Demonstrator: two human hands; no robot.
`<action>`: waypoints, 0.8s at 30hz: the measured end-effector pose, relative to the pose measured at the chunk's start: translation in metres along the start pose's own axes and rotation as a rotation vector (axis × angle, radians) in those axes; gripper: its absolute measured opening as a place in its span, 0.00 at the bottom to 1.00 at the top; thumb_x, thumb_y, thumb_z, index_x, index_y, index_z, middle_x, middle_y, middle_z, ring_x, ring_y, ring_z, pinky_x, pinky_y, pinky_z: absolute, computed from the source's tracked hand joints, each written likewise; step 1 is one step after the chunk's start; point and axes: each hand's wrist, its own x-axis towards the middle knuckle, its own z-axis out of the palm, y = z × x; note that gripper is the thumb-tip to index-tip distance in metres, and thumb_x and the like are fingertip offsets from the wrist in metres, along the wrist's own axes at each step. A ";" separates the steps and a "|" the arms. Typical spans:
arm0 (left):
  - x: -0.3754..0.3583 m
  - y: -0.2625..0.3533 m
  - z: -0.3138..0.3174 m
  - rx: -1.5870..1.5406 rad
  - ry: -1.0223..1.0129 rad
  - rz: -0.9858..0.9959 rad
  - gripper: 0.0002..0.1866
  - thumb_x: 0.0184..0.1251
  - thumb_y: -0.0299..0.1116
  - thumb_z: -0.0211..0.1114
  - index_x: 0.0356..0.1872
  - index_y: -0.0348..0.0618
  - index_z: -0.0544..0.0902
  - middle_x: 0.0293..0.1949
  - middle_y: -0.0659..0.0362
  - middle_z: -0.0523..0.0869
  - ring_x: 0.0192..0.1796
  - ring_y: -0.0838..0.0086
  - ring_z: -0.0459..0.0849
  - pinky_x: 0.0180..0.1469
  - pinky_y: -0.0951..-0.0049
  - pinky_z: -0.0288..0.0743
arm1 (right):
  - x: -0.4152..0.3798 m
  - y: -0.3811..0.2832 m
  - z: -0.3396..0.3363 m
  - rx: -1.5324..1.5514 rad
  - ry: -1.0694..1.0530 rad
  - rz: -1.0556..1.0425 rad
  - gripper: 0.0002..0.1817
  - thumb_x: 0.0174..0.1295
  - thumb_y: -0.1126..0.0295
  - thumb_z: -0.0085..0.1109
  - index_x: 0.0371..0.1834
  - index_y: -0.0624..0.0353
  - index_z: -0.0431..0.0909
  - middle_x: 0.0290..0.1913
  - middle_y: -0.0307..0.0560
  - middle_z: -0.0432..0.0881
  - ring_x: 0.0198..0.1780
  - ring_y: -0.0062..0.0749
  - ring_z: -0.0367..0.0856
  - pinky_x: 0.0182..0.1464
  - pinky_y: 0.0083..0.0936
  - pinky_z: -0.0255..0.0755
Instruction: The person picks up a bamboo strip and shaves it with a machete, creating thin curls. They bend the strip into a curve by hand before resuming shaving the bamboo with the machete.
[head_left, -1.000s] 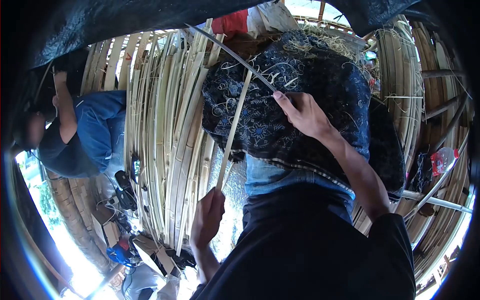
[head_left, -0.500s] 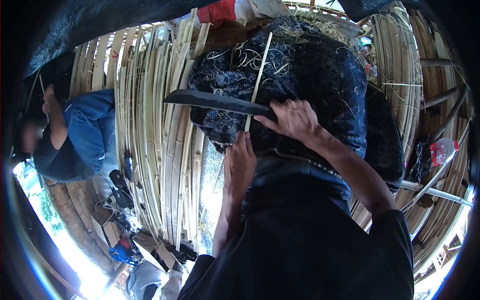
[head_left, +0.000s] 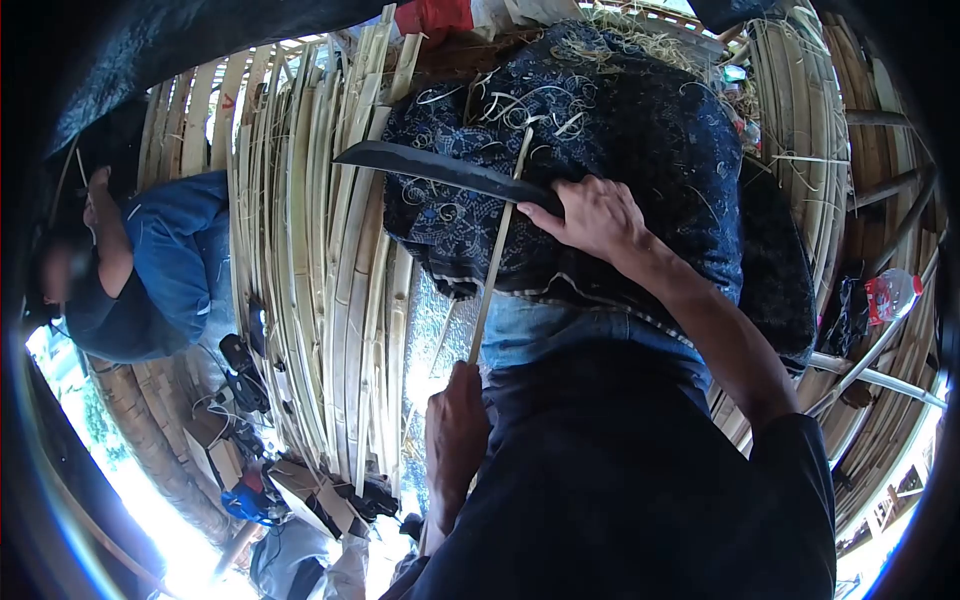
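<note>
My right hand point(head_left: 597, 222) is closed around the handle end of a machete point(head_left: 440, 170), its long dark blade pointing left. The blade lies across a thin bamboo strip point(head_left: 496, 255), near the strip's upper end, with my right thumb close to the crossing. Down by my waist, my left hand point(head_left: 458, 425) grips the lower part of that strip in a fist. Beneath the blade, a dark blue patterned cloth point(head_left: 650, 130) covers my lap, with curled pale shavings point(head_left: 510, 105) on it. The handle itself is hidden by my fingers.
Long split bamboo slats point(head_left: 305, 250) lie at my left. Another person point(head_left: 150, 260) in dark clothes sits beyond them. At the right are a plastic bottle point(head_left: 892, 296) with a red label and bamboo poles point(head_left: 870, 375). Boxes point(head_left: 310, 495) and bags stand at lower left.
My left hand has drawn the bamboo strip down toward my waist, so its upper end now sits just above the blade. The machete stays nearly in place, tilted slightly more.
</note>
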 end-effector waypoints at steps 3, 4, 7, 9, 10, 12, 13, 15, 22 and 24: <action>-0.021 -0.006 -0.023 0.092 -0.024 -0.027 0.08 0.78 0.31 0.52 0.38 0.39 0.74 0.23 0.39 0.77 0.26 0.40 0.78 0.25 0.48 0.63 | 0.006 0.007 0.005 0.042 -0.002 0.116 0.35 0.66 0.36 0.54 0.20 0.60 0.80 0.16 0.56 0.80 0.23 0.50 0.86 0.26 0.43 0.81; -0.029 -0.009 -0.033 0.137 -0.043 -0.055 0.08 0.78 0.31 0.53 0.37 0.39 0.74 0.22 0.39 0.77 0.26 0.41 0.78 0.26 0.49 0.64 | 0.009 0.008 0.004 0.038 0.007 0.119 0.35 0.66 0.36 0.54 0.20 0.60 0.80 0.16 0.56 0.80 0.23 0.50 0.86 0.26 0.43 0.81; -0.043 -0.034 -0.068 0.060 -0.114 -0.111 0.09 0.76 0.32 0.56 0.38 0.38 0.80 0.20 0.44 0.77 0.21 0.52 0.78 0.26 0.57 0.67 | 0.018 0.013 0.009 0.062 -0.084 0.223 0.35 0.66 0.35 0.54 0.23 0.61 0.81 0.20 0.57 0.81 0.27 0.54 0.86 0.32 0.47 0.82; -0.050 -0.056 -0.092 -0.122 -0.173 -0.153 0.12 0.77 0.34 0.56 0.39 0.36 0.81 0.19 0.56 0.78 0.21 0.73 0.75 0.26 0.66 0.67 | 0.013 0.028 0.029 0.019 0.113 -0.003 0.34 0.67 0.38 0.55 0.25 0.64 0.79 0.16 0.55 0.77 0.21 0.51 0.82 0.26 0.41 0.79; -0.051 -0.060 -0.101 -0.206 -0.178 -0.227 0.13 0.77 0.35 0.55 0.38 0.35 0.80 0.19 0.61 0.77 0.22 0.78 0.73 0.25 0.69 0.66 | 0.013 0.037 0.035 0.015 0.123 -0.006 0.34 0.67 0.38 0.55 0.25 0.64 0.79 0.16 0.55 0.77 0.21 0.51 0.82 0.26 0.41 0.79; -0.040 -0.061 -0.106 -0.290 -0.208 -0.265 0.16 0.79 0.39 0.54 0.34 0.38 0.79 0.18 0.65 0.74 0.20 0.83 0.69 0.22 0.75 0.61 | 0.020 0.052 0.041 -0.094 0.437 -0.530 0.35 0.70 0.39 0.53 0.22 0.64 0.74 0.12 0.45 0.69 0.13 0.37 0.72 0.17 0.31 0.70; -0.031 -0.060 -0.102 -0.461 -0.227 -0.303 0.17 0.80 0.41 0.54 0.31 0.41 0.77 0.17 0.67 0.71 0.19 0.84 0.66 0.21 0.77 0.58 | 0.023 0.042 0.018 -0.099 0.448 -0.540 0.35 0.70 0.39 0.53 0.22 0.64 0.74 0.12 0.45 0.69 0.13 0.37 0.72 0.17 0.31 0.70; -0.007 -0.057 -0.086 -0.670 -0.253 -0.305 0.21 0.81 0.48 0.53 0.28 0.46 0.74 0.16 0.69 0.66 0.17 0.85 0.60 0.19 0.79 0.52 | 0.021 0.008 -0.055 1.205 -0.473 0.481 0.33 0.74 0.40 0.46 0.21 0.59 0.68 0.11 0.34 0.60 0.10 0.23 0.60 0.13 0.22 0.59; 0.071 -0.006 -0.024 -1.006 -0.448 -0.078 0.19 0.84 0.46 0.47 0.30 0.50 0.69 0.17 0.73 0.60 0.15 0.88 0.54 0.17 0.81 0.46 | 0.010 0.006 -0.087 1.072 -0.126 0.417 0.38 0.71 0.34 0.46 0.18 0.60 0.69 0.13 0.37 0.66 0.15 0.22 0.67 0.19 0.25 0.63; 0.091 -0.001 -0.003 -1.001 -0.426 -0.078 0.19 0.84 0.48 0.46 0.31 0.49 0.69 0.17 0.72 0.60 0.14 0.89 0.54 0.16 0.81 0.46 | 0.006 0.014 -0.069 0.732 -0.008 0.316 0.35 0.72 0.39 0.49 0.26 0.65 0.78 0.15 0.51 0.72 0.18 0.39 0.75 0.25 0.39 0.69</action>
